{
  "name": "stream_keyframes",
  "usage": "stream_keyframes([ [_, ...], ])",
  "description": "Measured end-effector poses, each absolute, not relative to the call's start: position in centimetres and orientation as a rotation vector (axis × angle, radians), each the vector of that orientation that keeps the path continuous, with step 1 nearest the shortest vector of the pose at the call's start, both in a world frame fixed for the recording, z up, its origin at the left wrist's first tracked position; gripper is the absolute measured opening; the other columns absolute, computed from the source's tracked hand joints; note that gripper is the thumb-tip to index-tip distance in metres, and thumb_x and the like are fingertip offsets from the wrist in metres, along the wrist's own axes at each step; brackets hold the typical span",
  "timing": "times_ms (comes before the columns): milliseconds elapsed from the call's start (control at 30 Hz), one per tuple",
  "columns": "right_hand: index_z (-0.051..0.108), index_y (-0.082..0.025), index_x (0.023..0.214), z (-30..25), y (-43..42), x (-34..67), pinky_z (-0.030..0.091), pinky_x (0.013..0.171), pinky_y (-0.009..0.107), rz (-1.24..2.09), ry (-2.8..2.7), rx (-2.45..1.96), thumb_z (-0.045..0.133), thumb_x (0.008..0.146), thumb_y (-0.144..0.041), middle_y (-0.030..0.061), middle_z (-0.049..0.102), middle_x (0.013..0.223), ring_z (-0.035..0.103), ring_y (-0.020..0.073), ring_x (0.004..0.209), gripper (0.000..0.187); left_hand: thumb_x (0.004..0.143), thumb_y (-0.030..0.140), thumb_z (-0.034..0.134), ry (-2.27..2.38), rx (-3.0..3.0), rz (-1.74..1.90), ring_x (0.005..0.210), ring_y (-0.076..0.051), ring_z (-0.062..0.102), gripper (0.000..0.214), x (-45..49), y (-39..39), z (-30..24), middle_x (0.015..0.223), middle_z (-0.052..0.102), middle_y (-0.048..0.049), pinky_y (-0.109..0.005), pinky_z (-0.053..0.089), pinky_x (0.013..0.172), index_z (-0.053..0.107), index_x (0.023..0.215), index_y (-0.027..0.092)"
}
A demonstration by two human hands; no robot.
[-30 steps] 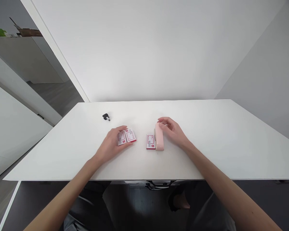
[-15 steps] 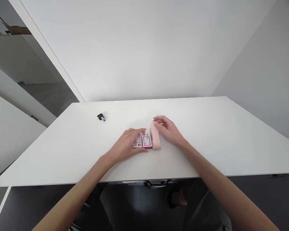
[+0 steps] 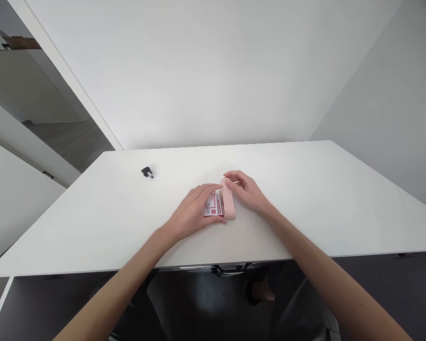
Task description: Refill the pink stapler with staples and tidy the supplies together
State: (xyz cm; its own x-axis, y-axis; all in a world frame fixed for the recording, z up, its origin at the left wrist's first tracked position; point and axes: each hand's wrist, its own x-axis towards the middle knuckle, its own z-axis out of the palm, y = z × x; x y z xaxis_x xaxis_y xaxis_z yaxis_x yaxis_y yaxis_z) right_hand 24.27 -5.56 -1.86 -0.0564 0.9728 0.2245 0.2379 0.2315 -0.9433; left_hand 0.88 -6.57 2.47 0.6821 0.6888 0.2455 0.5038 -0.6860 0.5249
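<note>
A pink stapler (image 3: 228, 204) lies on the white table (image 3: 305, 199), pointing away from me. Small red-and-white staple boxes (image 3: 212, 205) lie pressed against its left side. My left hand (image 3: 193, 210) lies over the boxes with fingers curved around them, pushing them against the stapler. My right hand (image 3: 246, 189) rests on the stapler's far right side, fingers curled on its top end.
A small black object (image 3: 146, 172) lies on the table at the far left. A white wall stands behind the table. The table's near edge is close to my body, with dark floor and cables beneath.
My left hand slid the staple boxes to the right, up against the box beside the stapler, and now covers them. My right hand stayed on the stapler.
</note>
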Motion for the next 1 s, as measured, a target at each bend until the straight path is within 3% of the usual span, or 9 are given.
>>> stream_keyframes([
  [267, 0.068, -0.03, 0.123, -1.7, -5.7, 24.2, 0.055, 0.093, 0.041, 0.935, -1.525, -1.197, 0.062, 0.098, -0.056, 0.0055, 0.071, 0.122, 0.068, 0.0237, 0.103, 0.037, 0.08, 0.05, 0.086, 0.944, 2.401, 0.688, 0.138, -0.036, 0.054, 0.092, 1.9, -6.3, 1.3, 0.16, 0.043, -0.0119, -0.054, 0.049, 0.113, 0.037, 0.156, 0.035],
  [433, 0.068, -0.028, 0.122, -1.5, -5.8, 24.1, 0.055, 0.092, 0.04, 0.912, -1.549, -1.195, 0.061, 0.099, -0.054, 0.0054, 0.071, 0.123, 0.068, 0.0227, 0.102, 0.036, 0.074, 0.058, 0.089, 0.972, 2.381, 0.697, 0.154, -0.038, 0.034, 0.104, 0.3, -6.1, 0.8, 0.163, 0.037, -0.0122, -0.058, 0.037, 0.124, 0.033, 0.158, 0.036],
  [500, 0.068, -0.028, 0.121, -1.4, -5.8, 24.1, 0.055, 0.091, 0.039, 0.896, -1.566, -1.198, 0.06, 0.1, -0.052, 0.0049, 0.071, 0.124, 0.068, 0.0223, 0.102, 0.034, 0.074, 0.058, 0.088, 0.987, 2.375, 0.683, 0.154, -0.037, 0.033, 0.102, -0.5, -6.1, 0.6, 0.163, 0.037, -0.0111, -0.057, 0.036, 0.124, 0.034, 0.157, 0.037],
  [600, 0.069, -0.028, 0.118, -1.3, -5.8, 24.0, 0.055, 0.09, 0.039, 0.838, -1.598, -1.192, 0.059, 0.1, -0.051, 0.0051, 0.071, 0.127, 0.067, 0.0235, 0.107, 0.031, 0.072, 0.058, 0.089, 1.07, 2.348, 0.696, 0.14, -0.035, 0.047, 0.098, -1.6, -6.2, 0.4, 0.15, 0.044, -0.011, -0.053, 0.044, 0.116, 0.039, 0.153, 0.036],
  [667, 0.069, -0.028, 0.116, -1.4, -5.7, 24.0, 0.054, 0.091, 0.039, 0.798, -1.619, -1.182, 0.059, 0.1, -0.05, 0.0054, 0.071, 0.127, 0.066, 0.0244, 0.112, 0.029, 0.072, 0.06, 0.089, 1.143, 2.309, 0.69, 0.119, -0.03, 0.058, 0.093, -1.9, -6.4, 0.3, 0.128, 0.052, -0.0088, -0.048, 0.051, 0.102, 0.044, 0.149, 0.033],
  [800, 0.069, -0.028, 0.116, -1.5, -5.7, 23.9, 0.054, 0.088, 0.039, 0.781, -1.63, -1.195, 0.058, 0.1, -0.048, 0.0057, 0.072, 0.127, 0.066, 0.0245, 0.113, 0.028, 0.085, 0.057, 0.079, 1.077, 2.2, 0.627, 0.083, -0.019, 0.055, 0.077, -1.6, -6.8, 0.2, 0.091, 0.052, 0.0019, -0.037, 0.05, 0.083, 0.042, 0.146, 0.029],
  [1000, 0.069, -0.027, 0.116, -1.4, -5.9, 23.7, 0.056, 0.091, 0.038, 0.871, -1.587, -1.162, 0.059, 0.1, -0.047, 0.0054, 0.071, 0.128, 0.065, 0.0239, 0.118, 0.027, 0.088, 0.05, 0.077, 1.028, 2.155, 0.617, 0.08, -0.017, 0.055, 0.07, -0.8, -7.0, 0.1, 0.087, 0.053, 0.0041, -0.034, 0.048, 0.082, 0.041, 0.145, 0.03],
])
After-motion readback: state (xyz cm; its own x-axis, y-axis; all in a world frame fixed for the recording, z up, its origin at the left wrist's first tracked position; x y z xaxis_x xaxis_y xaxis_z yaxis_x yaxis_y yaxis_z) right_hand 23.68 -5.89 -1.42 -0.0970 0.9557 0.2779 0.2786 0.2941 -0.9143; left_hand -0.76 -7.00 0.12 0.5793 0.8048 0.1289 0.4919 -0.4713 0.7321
